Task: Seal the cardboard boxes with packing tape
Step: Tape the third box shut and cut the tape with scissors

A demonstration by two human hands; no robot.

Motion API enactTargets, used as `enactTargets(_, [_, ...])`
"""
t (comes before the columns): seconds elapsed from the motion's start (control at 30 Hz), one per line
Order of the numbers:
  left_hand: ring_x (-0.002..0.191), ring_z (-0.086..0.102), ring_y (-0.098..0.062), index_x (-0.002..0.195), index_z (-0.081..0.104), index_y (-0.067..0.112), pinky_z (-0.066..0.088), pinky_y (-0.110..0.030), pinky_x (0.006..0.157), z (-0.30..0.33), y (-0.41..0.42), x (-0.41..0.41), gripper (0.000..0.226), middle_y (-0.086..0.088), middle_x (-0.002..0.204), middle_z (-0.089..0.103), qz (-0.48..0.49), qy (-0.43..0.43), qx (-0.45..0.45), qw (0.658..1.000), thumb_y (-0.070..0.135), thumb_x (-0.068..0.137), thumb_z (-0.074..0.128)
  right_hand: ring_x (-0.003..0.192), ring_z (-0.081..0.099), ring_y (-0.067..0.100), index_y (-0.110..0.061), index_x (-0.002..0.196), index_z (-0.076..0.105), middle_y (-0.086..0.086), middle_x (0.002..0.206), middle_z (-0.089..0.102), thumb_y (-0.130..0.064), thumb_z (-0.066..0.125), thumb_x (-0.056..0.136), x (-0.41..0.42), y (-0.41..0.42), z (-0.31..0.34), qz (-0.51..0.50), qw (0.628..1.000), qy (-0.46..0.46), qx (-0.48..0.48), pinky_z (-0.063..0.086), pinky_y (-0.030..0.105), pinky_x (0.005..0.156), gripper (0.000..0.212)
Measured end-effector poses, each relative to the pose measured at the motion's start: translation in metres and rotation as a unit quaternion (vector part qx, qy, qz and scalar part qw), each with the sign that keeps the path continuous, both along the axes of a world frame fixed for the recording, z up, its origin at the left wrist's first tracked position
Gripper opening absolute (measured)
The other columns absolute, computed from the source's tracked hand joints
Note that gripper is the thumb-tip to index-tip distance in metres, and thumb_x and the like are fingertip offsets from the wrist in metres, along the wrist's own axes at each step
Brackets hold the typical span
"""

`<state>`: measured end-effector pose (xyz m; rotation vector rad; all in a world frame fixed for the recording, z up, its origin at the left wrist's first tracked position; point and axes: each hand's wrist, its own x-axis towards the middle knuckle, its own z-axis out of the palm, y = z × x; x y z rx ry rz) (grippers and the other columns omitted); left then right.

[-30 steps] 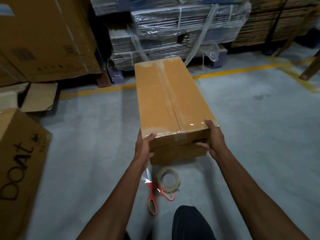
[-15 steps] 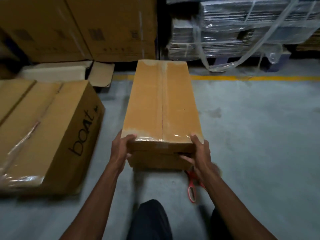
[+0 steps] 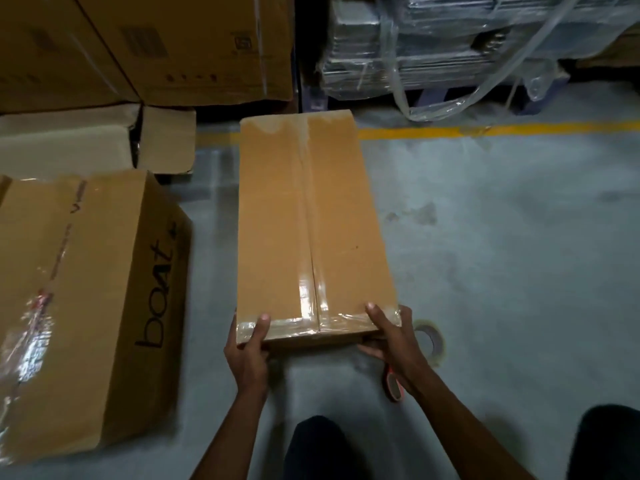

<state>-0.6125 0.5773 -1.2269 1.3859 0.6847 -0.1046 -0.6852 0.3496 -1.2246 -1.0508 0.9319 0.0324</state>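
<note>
Tape runs clear and glossy down the centre seam of the long cardboard box (image 3: 311,216) and across both of its short ends, wrinkled at the near corners. The box lies lengthwise on the grey concrete floor (image 3: 502,254), its far end reaching the yellow floor line (image 3: 485,130). The left hand (image 3: 247,348) grips the box's near left corner, thumb on the taped top and fingers curled under the end face. The right hand (image 3: 389,337) grips the near right corner the same way, thumb pressed on top and fingers wrapped round the lower edge; whether the near end is lifted off the floor cannot be told. Just right of the box's near end, partly behind the right wrist, a roll of packing tape (image 3: 431,339) lies flat on the floor, and nearer the person an orange scissors handle (image 3: 393,384) shows beside that wrist. Left of the box, apart from it, stands a bigger taped carton printed "boat" (image 3: 104,299). Beyond that carton lies a pale open carton (image 3: 69,140) with its flap out, and behind it large brown cartons (image 3: 173,46) are stacked. Right of the box's far end, across the yellow line, sit bundles of flattened cardboard in plastic wrap (image 3: 450,46). The person's dark-trousered knees (image 3: 318,448) fill the bottom edge, near the box's closest end.
</note>
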Motion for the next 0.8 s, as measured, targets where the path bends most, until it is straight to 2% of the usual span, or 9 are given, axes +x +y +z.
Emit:
enactTargets(0.1, [0.127,0.059,-0.028,0.137,0.063,0.028,0.052,-0.064,0.1,-0.003,-0.003,0.001,0.076,0.002,0.139,0.063,0.009,-0.004,0.011,1.0,0.041,0.068,0.093,0.118,0.066,0.029,-0.04,0.123,0.052,0.004,0.134,0.062,-0.055,0.09,0.069,0.004,0.001,-0.003,-0.003,1.0,0.006,-0.022,0.062,0.053,0.079,0.068])
enactTargets(0.17, [0.121,0.064,-0.027,0.131,0.066,0.025,0.053,-0.063,0.098,-0.007,-0.005,0.002,0.057,0.002,0.128,0.068,0.009,-0.001,0.007,1.0,0.025,0.078,0.088,0.12,0.065,0.027,-0.042,0.128,0.054,0.001,0.136,0.063,-0.057,0.091,0.066,0.004,-0.001,-0.008,-0.008,1.0,0.0,-0.022,0.062,0.052,0.08,0.074])
enactTargets(0.23, [0.115,0.065,-0.025,0.121,0.067,0.029,0.054,-0.058,0.098,-0.012,-0.005,0.003,0.042,0.007,0.121,0.068,0.011,-0.004,-0.002,1.0,0.014,0.084,0.081,0.125,0.061,0.025,-0.039,0.136,0.055,-0.001,0.139,0.061,-0.058,0.091,0.063,0.005,-0.002,-0.013,-0.009,1.0,-0.005,-0.016,0.062,0.051,0.082,0.083])
enactTargets(0.37, [0.121,0.063,-0.03,0.126,0.067,0.024,0.053,-0.061,0.098,-0.012,-0.011,0.0,0.05,-0.005,0.13,0.067,0.018,-0.007,0.011,1.0,0.022,0.08,0.083,0.122,0.062,0.024,-0.042,0.131,0.056,-0.001,0.138,0.062,-0.045,0.088,0.074,0.003,-0.004,-0.015,-0.014,1.0,-0.015,0.017,0.063,0.046,0.083,0.065])
enactTargets(0.47, [0.117,0.063,-0.032,0.135,0.059,0.016,0.055,-0.059,0.094,-0.013,-0.015,0.003,0.05,-0.01,0.133,0.063,0.029,0.002,0.006,1.0,0.013,0.088,0.077,0.118,0.066,0.028,-0.03,0.139,0.057,0.004,0.133,0.066,-0.042,0.087,0.071,0.007,-0.008,-0.013,-0.017,0.999,-0.017,0.038,0.063,0.044,0.08,0.075])
enactTargets(0.57, [0.116,0.062,-0.026,0.142,0.053,0.013,0.053,-0.059,0.096,-0.008,-0.012,0.005,0.059,-0.009,0.137,0.06,0.008,0.036,0.0,0.999,0.015,0.088,0.077,0.114,0.069,0.026,-0.033,0.137,0.056,0.002,0.128,0.069,-0.04,0.088,0.069,0.011,-0.011,-0.013,-0.004,0.998,0.0,0.066,0.062,0.049,0.086,0.075])
enactTargets(0.67, [0.109,0.068,-0.019,0.124,0.068,0.022,0.058,-0.051,0.09,0.018,-0.002,0.005,0.038,-0.003,0.119,0.074,-0.05,0.082,-0.005,0.995,0.018,0.088,0.078,0.116,0.068,0.023,-0.042,0.133,0.055,-0.001,0.129,0.068,-0.033,0.089,0.072,0.014,-0.02,0.0,0.02,0.997,0.006,0.079,0.061,0.049,0.085,0.071])
enactTargets(0.73, [0.102,0.072,-0.019,0.117,0.072,0.022,0.061,-0.046,0.087,0.044,0.006,0.002,0.03,-0.002,0.109,0.077,-0.069,0.095,-0.012,0.993,0.012,0.089,0.077,0.118,0.067,0.026,-0.035,0.143,0.051,0.003,0.136,0.064,-0.034,0.09,0.072,0.014,-0.024,0.017,0.043,0.995,0.017,0.086,0.062,0.048,0.082,0.081])
enactTargets(0.8, [0.097,0.074,-0.017,0.117,0.072,0.022,0.062,-0.037,0.079,0.077,0.02,-0.003,0.029,0.0,0.105,0.079,-0.082,0.109,-0.012,0.991,0.009,0.091,0.075,0.116,0.067,0.032,-0.026,0.146,0.048,0.008,0.136,0.062,-0.031,0.085,0.076,0.01,-0.02,0.04,0.05,0.994,0.034,0.092,0.062,0.053,0.083,0.079])
